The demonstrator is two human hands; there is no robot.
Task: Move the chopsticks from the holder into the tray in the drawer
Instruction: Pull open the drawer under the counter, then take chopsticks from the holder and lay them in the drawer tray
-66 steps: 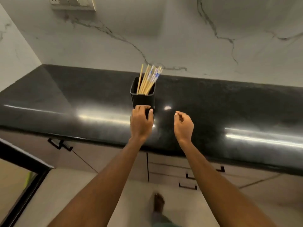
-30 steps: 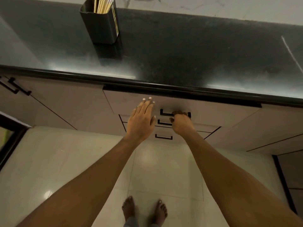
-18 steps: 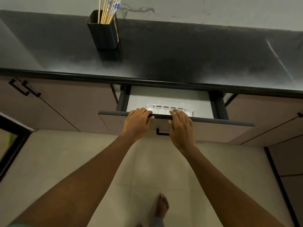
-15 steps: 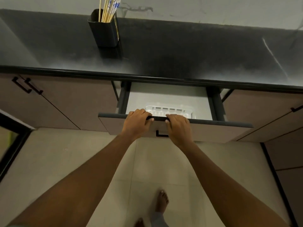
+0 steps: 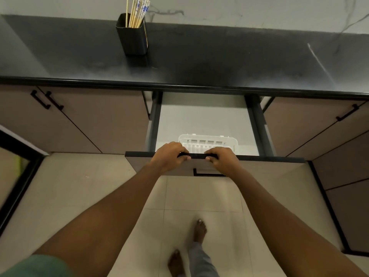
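Note:
Several wooden chopsticks [image 5: 136, 15] stand upright in a black holder [image 5: 132, 40] at the back left of the black counter [image 5: 219, 62]. Below the counter a drawer [image 5: 269, 162] is pulled far out. A white slotted tray [image 5: 207, 142] lies at the drawer's front, partly hidden behind the front panel. My left hand [image 5: 169, 157] and my right hand [image 5: 222, 159] both grip the top edge of the drawer front, side by side, fingers curled over it.
Closed cabinet doors with black handles [image 5: 47, 99] flank the drawer on both sides. A black handle [image 5: 207, 173] sits on the drawer front below my hands. My bare feet [image 5: 199, 230] stand on the pale tiled floor. A dark door frame runs along the left.
Both hands have pulled the drawer further out toward me, so more of its white floor and the tray shows. The holder and chopsticks have not moved.

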